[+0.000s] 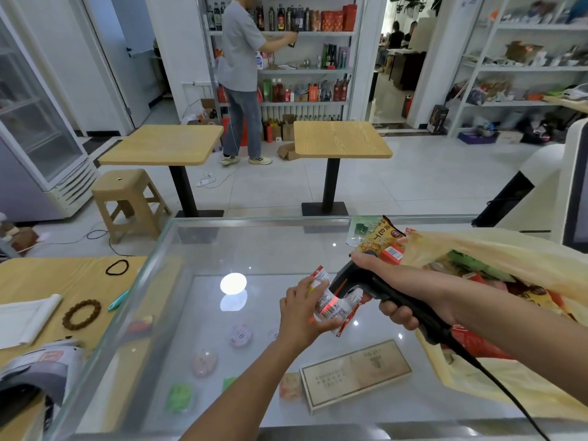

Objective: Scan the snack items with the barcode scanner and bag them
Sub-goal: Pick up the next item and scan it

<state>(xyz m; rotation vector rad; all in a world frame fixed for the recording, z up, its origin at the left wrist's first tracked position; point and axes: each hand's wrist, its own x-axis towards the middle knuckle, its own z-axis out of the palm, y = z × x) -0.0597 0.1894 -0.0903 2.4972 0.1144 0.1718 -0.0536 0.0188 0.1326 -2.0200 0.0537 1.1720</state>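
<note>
My left hand [304,316] grips a small white and red snack packet [334,308] above the glass counter [254,249]. My right hand [397,291] holds a black corded barcode scanner [359,281] just right of the packet. The scanner's red light falls across the packet's barcode. A pale yellow plastic bag [509,249] lies open at the right with several snack packs inside. Behind the scanner lie an orange snack pack [385,237] and a green and white pack [362,229].
Inside the glass case lie a tan box [356,374] and small sweets. A wooden counter [38,278] at the left holds bracelets and a cloth. A white till [553,173] stands at the right. Beyond are two tables, a stool, shelves and a person.
</note>
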